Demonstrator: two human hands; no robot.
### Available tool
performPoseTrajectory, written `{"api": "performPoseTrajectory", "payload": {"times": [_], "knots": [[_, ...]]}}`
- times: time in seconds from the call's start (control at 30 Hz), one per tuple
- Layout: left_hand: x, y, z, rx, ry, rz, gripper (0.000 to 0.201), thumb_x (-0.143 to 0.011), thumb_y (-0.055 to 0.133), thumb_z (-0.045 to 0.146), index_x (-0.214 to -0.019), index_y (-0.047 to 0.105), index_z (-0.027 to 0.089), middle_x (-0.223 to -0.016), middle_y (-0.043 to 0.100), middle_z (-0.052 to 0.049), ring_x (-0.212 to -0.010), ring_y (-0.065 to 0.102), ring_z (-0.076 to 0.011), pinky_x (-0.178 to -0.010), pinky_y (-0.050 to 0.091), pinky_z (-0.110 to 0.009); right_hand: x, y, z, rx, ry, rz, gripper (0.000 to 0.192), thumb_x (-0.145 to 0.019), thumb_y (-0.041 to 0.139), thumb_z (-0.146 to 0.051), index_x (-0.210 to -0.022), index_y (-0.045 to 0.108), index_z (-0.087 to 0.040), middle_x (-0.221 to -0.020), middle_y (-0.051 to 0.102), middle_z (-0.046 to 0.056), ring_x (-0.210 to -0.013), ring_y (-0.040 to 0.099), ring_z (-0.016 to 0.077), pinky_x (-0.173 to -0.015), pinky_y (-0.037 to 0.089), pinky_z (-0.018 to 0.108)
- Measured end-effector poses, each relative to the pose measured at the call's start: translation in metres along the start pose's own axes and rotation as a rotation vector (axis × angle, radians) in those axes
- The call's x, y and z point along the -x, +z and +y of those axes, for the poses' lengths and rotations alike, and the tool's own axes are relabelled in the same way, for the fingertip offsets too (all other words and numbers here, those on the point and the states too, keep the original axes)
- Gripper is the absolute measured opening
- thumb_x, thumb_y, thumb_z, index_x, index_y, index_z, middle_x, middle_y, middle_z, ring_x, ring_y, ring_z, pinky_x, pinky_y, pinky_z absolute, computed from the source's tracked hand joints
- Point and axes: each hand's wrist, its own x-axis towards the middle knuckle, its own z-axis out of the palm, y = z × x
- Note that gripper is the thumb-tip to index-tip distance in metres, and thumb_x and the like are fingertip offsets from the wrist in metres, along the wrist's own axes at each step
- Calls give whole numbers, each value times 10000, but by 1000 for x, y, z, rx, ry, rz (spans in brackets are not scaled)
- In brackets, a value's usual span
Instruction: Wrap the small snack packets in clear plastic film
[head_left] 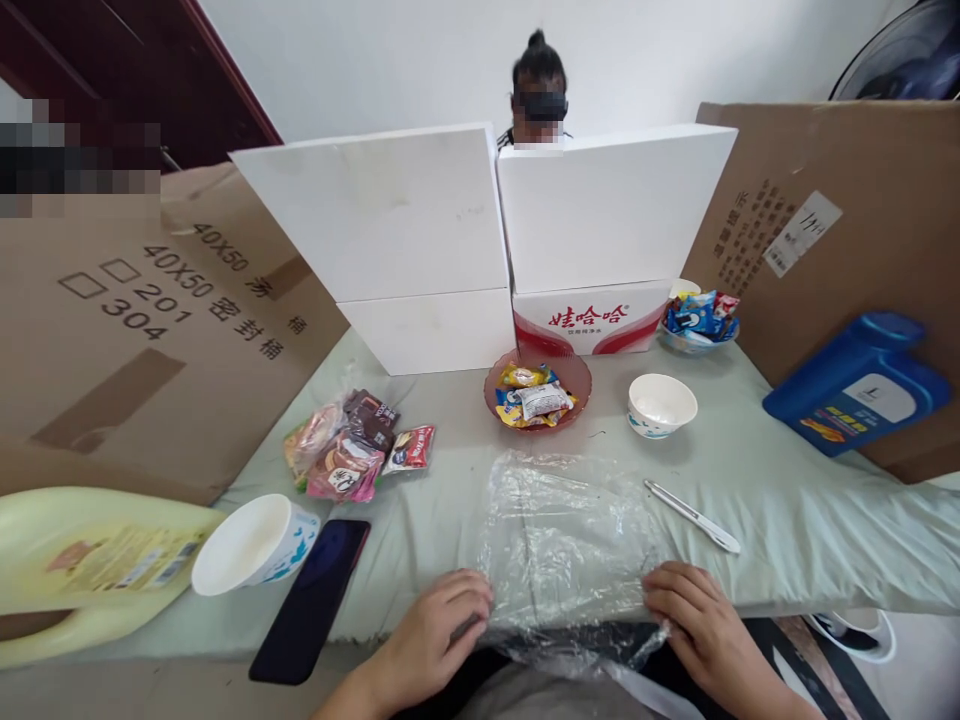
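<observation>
Both hands at the lower edge of the frame, pinching the near corners of a clear plastic bag (pixel 566 540) spread flat on the worktop (pixel 787 500) under a pale green cloth. Left hand (pixel 435 635) lower centre, fingers curled shut on the bag's left corner. Right hand (pixel 697 620) lower right, fingers closed on the crumpled right corner, where the plastic spills off the worktop's near edge.

Just right of the bag, a white pen (pixel 694 516) lying slantwise. Beyond the bag, centre frame, a reddish dish (pixel 577 385) of wrapped snacks; to its right an empty white bowl (pixel 661 405); further back right, a second bowl (pixel 699 335) piled with blue packets. Left of centre, a loose heap of snack packs (pixel 349 450). Lower left, a dark phone (pixel 311 600) face up, touching a tipped paper cup (pixel 251 545), with a yellow jug (pixel 82 565) on its side at the far left. At right, a blue jug (pixel 859 385) leaning against cardboard (pixel 862 200).

Across the back, white boxes (pixel 390 230) stacked as a screen, a red-and-white carton (pixel 592 318) beneath the right one, and a person (pixel 538 90) partly seen behind them.
</observation>
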Motion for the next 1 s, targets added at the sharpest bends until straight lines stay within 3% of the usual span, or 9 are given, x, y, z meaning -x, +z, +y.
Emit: {"api": "performPoseTrajectory", "payload": {"times": [0.07,0.13,0.3,0.47,0.63,0.73,0.9,1.0], "knots": [[-9,-4,1,60,-112,22,151,-925,449,203,-871,590,201,-798,661,-15,-741,627,-141,-716,509,-231,-7,-4,0,-138,82,44,189,-934,457,-256,-985,639,-243,-1070,675,68,-1047,613,203,-896,501,354],[-24,-8,-4,62,-192,89,183,-942,437,248,-870,598,201,-746,648,5,-661,603,-126,-652,489,-214,-19,-7,2,-236,209,90,230,-944,426,-315,-1008,632,-236,-1020,685,71,-950,648,193,-814,530,325],[-79,-3,-31,-95,-228,327,175,-901,471,202,-966,634,198,-924,705,-28,-791,656,-158,-759,510,-266,-57,1,12,-212,491,194,377,-892,445,-438,-1167,555,-204,-792,682,23,-681,647,183,-631,514,308],[-116,11,-56,-299,-364,373,264,-880,528,155,-1129,612,182,-938,720,-43,-814,683,-181,-788,523,-293,-86,15,20,47,545,235,422,-915,366,-360,-1262,483,-151,-837,694,53,-747,664,227,-662,478,335],[-123,17,-65,-433,-401,306,267,-888,548,143,-1149,605,162,-1037,705,-75,-889,674,-208,-801,515,-318,-95,21,26,291,548,155,419,-938,364,-306,-1293,489,-123,-922,704,109,-799,677,251,-656,462,331],[-119,11,-63,-452,-391,319,279,-873,560,136,-1147,603,164,-1042,690,-77,-867,659,-209,-793,512,-329,-93,20,28,340,496,176,385,-945,368,-303,-1250,527,-131,-939,695,107,-804,667,236,-667,469,324],[-119,0,-32,-587,-286,499,249,-887,531,182,-1114,629,148,-1079,647,-132,-1023,590,-287,-874,480,-428,-95,10,17,444,298,374,379,-944,419,-389,-1172,594,-142,-1096,642,146,-1023,590,286,-884,443,417],[-127,14,-10,-547,-134,407,319,-927,477,233,-1218,594,176,-1240,607,-124,-1191,518,-289,-998,416,-464,-109,16,3,466,131,329,413,-945,432,-397,-1262,570,-171,-1302,565,141,-1246,462,298,-1033,335,462]]}}
